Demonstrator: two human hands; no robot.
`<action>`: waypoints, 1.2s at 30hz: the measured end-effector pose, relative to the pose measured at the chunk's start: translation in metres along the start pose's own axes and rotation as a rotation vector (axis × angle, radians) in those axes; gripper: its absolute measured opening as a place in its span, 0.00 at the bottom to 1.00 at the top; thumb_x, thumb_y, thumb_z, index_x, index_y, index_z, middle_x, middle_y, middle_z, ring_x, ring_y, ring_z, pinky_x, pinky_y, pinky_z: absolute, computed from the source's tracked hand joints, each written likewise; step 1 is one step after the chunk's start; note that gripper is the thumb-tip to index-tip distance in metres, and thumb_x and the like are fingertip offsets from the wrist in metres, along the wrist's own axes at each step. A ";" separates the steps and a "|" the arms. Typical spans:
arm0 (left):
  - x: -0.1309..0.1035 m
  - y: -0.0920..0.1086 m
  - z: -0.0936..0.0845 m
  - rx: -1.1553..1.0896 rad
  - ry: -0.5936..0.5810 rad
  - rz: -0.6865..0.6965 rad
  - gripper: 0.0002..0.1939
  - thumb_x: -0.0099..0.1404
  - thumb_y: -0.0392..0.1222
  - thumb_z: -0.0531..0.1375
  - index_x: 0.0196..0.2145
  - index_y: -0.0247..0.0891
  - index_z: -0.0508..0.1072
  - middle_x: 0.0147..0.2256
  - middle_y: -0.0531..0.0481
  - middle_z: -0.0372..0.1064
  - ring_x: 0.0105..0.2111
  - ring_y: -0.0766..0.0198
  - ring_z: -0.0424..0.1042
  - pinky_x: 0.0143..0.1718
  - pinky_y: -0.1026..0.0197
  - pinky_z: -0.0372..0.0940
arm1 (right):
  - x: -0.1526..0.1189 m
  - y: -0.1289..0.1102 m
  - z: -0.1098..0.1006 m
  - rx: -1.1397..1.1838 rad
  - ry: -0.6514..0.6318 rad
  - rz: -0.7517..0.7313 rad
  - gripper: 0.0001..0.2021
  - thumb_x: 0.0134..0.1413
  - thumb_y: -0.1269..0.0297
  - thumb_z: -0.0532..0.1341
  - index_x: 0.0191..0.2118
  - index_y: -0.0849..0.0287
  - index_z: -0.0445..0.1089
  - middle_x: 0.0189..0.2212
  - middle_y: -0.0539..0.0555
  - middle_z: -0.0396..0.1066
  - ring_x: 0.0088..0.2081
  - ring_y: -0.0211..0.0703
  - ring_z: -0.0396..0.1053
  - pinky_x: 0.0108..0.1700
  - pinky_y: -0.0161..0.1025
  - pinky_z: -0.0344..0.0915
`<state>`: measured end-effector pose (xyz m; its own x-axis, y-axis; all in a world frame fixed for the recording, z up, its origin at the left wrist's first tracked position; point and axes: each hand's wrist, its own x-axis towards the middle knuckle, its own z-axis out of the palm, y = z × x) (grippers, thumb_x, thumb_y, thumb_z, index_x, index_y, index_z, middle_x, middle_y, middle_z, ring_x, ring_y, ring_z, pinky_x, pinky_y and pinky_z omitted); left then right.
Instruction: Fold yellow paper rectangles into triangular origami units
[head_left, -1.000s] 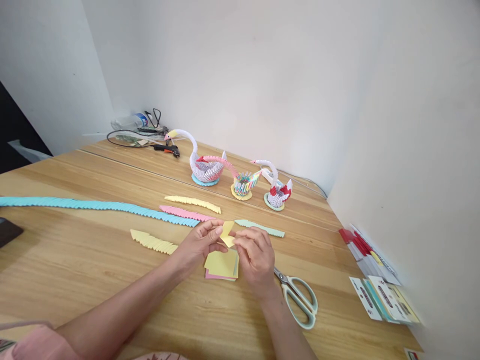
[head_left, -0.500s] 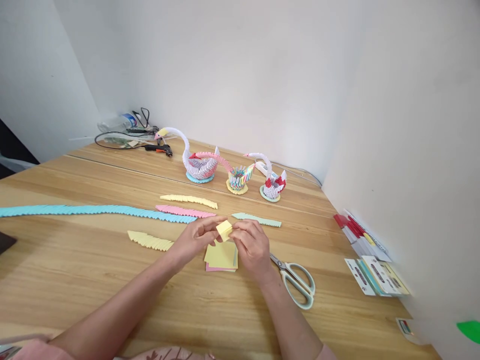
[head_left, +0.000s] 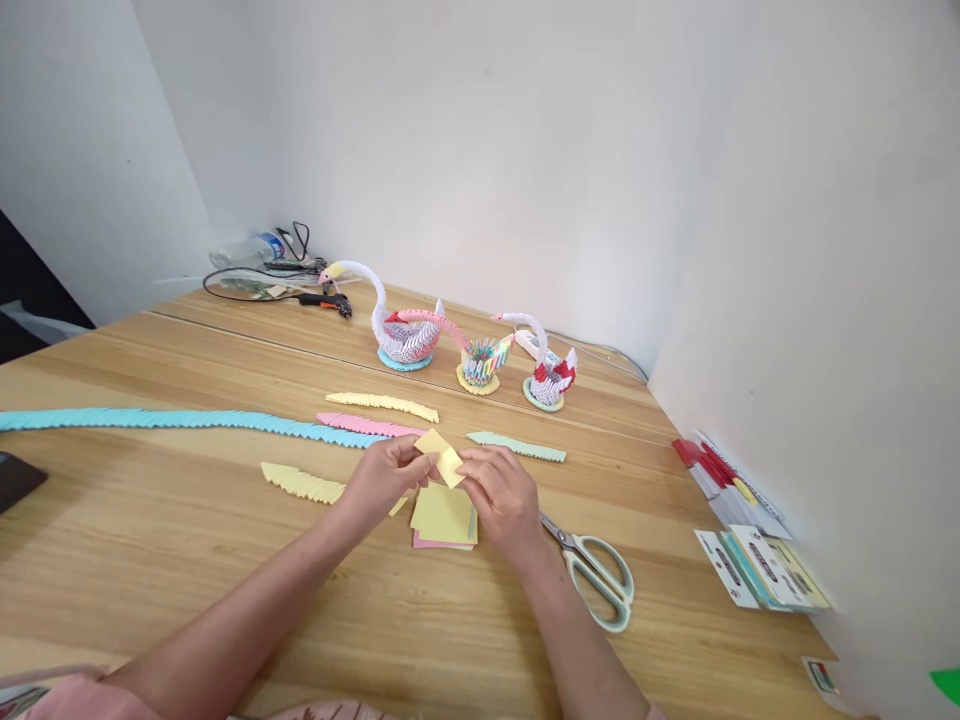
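Observation:
Between both hands, above the table, is a small yellow piece of paper [head_left: 441, 456] with a crease across it. My left hand [head_left: 390, 475] pinches its left side between thumb and fingers. My right hand [head_left: 501, 492] grips its right edge. Below them lies a stack of square paper sheets [head_left: 444, 517], yellow on top with pink showing underneath. Close to my right wrist rest scissors [head_left: 596, 568] with pale handles. A strip of nested yellow folded paper [head_left: 304, 484] runs partly behind my left hand.
Blue [head_left: 187, 420], pink [head_left: 367, 424] and green folded-paper strips [head_left: 517, 445] lie on the wooden table. Three paper swans [head_left: 405, 340] stand behind. A glue gun [head_left: 330, 302] and plastic bottle [head_left: 247, 250] are back left; paper packs [head_left: 761, 568] lie at right.
The yellow paper was a compact folded block and is now opened flatter, showing a crease. The left fingers have closed in on it. The view has shifted slightly.

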<state>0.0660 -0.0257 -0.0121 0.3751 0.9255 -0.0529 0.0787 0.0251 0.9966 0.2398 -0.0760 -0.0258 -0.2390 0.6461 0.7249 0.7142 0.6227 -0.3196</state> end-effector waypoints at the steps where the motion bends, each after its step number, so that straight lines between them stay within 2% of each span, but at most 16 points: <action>1: 0.000 0.000 0.000 -0.010 0.000 0.006 0.11 0.52 0.48 0.61 0.25 0.35 0.70 0.21 0.53 0.70 0.22 0.67 0.65 0.26 0.66 0.60 | 0.000 0.000 0.000 0.009 -0.005 0.004 0.07 0.56 0.74 0.57 0.38 0.56 0.68 0.38 0.55 0.73 0.42 0.44 0.68 0.44 0.45 0.66; 6: 0.000 -0.003 0.002 -0.055 -0.029 0.017 0.11 0.51 0.47 0.63 0.25 0.36 0.70 0.21 0.54 0.69 0.23 0.66 0.66 0.26 0.66 0.60 | 0.001 -0.001 0.000 0.047 -0.002 0.050 0.06 0.56 0.73 0.58 0.37 0.56 0.69 0.34 0.54 0.74 0.38 0.43 0.69 0.41 0.43 0.67; 12: -0.003 -0.004 0.008 -0.059 0.051 0.026 0.13 0.51 0.48 0.64 0.21 0.35 0.69 0.21 0.52 0.70 0.23 0.67 0.65 0.25 0.66 0.59 | 0.000 -0.005 0.004 0.063 -0.005 0.082 0.07 0.56 0.72 0.56 0.37 0.56 0.70 0.33 0.54 0.75 0.38 0.44 0.70 0.40 0.42 0.66; 14: -0.005 -0.002 0.009 -0.068 0.048 0.027 0.13 0.51 0.48 0.63 0.21 0.35 0.70 0.21 0.52 0.69 0.22 0.67 0.64 0.25 0.66 0.58 | 0.000 -0.008 0.004 0.108 0.020 0.188 0.04 0.56 0.68 0.58 0.34 0.56 0.70 0.31 0.53 0.74 0.36 0.44 0.70 0.39 0.41 0.65; 18: -0.007 0.001 0.009 -0.147 -0.025 0.019 0.13 0.52 0.49 0.63 0.23 0.35 0.72 0.22 0.52 0.70 0.23 0.68 0.64 0.27 0.66 0.59 | 0.003 -0.014 0.003 0.255 0.085 0.516 0.06 0.54 0.62 0.59 0.29 0.57 0.71 0.28 0.51 0.73 0.31 0.41 0.70 0.36 0.37 0.64; 21: -0.007 0.001 0.009 -0.185 -0.066 -0.005 0.13 0.52 0.49 0.64 0.24 0.35 0.73 0.24 0.52 0.71 0.24 0.68 0.65 0.29 0.66 0.60 | 0.004 -0.015 0.003 0.354 0.106 0.647 0.07 0.52 0.60 0.61 0.28 0.58 0.71 0.27 0.50 0.73 0.31 0.40 0.70 0.36 0.36 0.64; 24: -0.007 0.000 0.009 -0.185 -0.092 -0.038 0.12 0.51 0.49 0.65 0.24 0.36 0.74 0.25 0.51 0.73 0.26 0.67 0.67 0.30 0.65 0.61 | 0.004 -0.015 0.003 0.399 0.118 0.696 0.08 0.50 0.59 0.61 0.29 0.59 0.71 0.26 0.50 0.73 0.30 0.40 0.70 0.36 0.36 0.64; 29: -0.006 -0.001 0.009 -0.174 -0.110 -0.061 0.11 0.51 0.48 0.65 0.24 0.36 0.76 0.27 0.50 0.75 0.28 0.66 0.68 0.31 0.66 0.61 | 0.003 -0.013 0.003 0.445 0.124 0.745 0.14 0.48 0.59 0.62 0.41 0.59 0.72 0.30 0.52 0.75 0.32 0.42 0.71 0.37 0.38 0.66; 32: -0.006 -0.002 0.009 -0.159 -0.115 -0.052 0.11 0.51 0.47 0.65 0.25 0.36 0.76 0.27 0.50 0.75 0.28 0.66 0.68 0.31 0.66 0.61 | 0.004 -0.013 0.002 0.432 0.102 0.730 0.11 0.49 0.58 0.62 0.36 0.59 0.74 0.32 0.53 0.76 0.33 0.43 0.71 0.37 0.38 0.66; 36: -0.005 -0.004 0.009 -0.142 -0.117 -0.038 0.10 0.52 0.47 0.64 0.26 0.36 0.76 0.28 0.49 0.75 0.28 0.65 0.68 0.31 0.65 0.62 | 0.005 -0.013 0.002 0.425 0.095 0.734 0.10 0.49 0.58 0.62 0.31 0.59 0.73 0.28 0.51 0.75 0.31 0.42 0.70 0.36 0.36 0.65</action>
<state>0.0723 -0.0343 -0.0168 0.4798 0.8728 -0.0897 -0.0327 0.1199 0.9922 0.2274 -0.0801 -0.0194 0.2578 0.9227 0.2867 0.3544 0.1857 -0.9165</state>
